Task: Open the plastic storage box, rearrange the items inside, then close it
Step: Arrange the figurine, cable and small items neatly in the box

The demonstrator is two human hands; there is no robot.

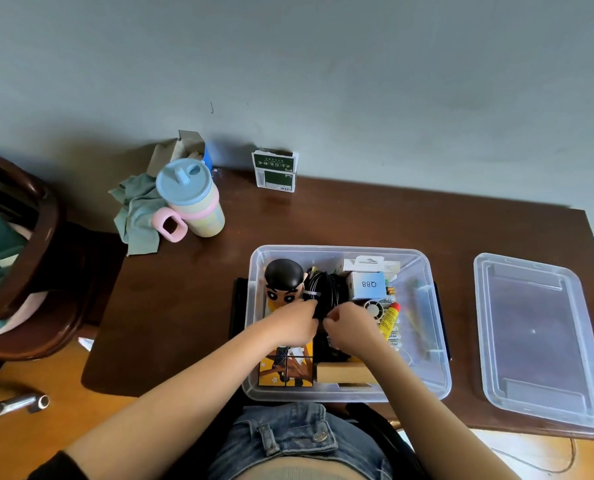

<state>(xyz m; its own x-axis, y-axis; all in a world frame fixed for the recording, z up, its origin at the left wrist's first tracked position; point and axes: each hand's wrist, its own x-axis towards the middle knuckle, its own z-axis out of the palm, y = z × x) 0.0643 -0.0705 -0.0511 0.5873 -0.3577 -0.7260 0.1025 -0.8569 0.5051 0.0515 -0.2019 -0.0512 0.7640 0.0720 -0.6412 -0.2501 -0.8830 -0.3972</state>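
The open plastic storage box [427, 341] sits at the table's [184, 306] near edge, its lid [538, 341] lying toward the right edge; inside, left hand [294, 325] and right hand [352, 327] both pinch the coiled black cable [325, 292]

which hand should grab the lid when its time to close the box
Right. The lid lies on the table right of the box, on the right hand's side; the left hand would have to cross over.
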